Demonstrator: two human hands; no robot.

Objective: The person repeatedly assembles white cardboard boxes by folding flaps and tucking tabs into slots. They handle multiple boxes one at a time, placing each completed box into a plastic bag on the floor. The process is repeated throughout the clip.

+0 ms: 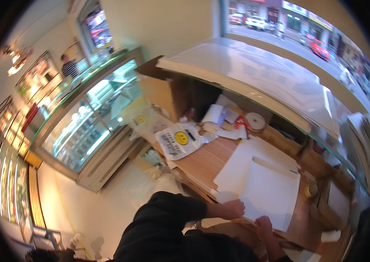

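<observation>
A white cardboard box (267, 192), partly folded, lies on the wooden table in front of me. Its raised side walls frame a flat base, and a wide white flap (234, 168) spreads out to the left. My left hand (234, 209) is closed at the box's near left corner, fingers curled on the cardboard edge. Just right of it, my right hand (263, 226) is closed too, pinching the near edge. The fingertips of both hands are small and partly hidden.
Plastic bags with a yellow smiley (178, 142) lie on the table's left part. A roll of white tape (255, 122) and papers sit at the back, under a glass shelf (254, 70). A tape roll (310, 187) and brown cartons (331, 201) stand right. A display case (84, 126) is left.
</observation>
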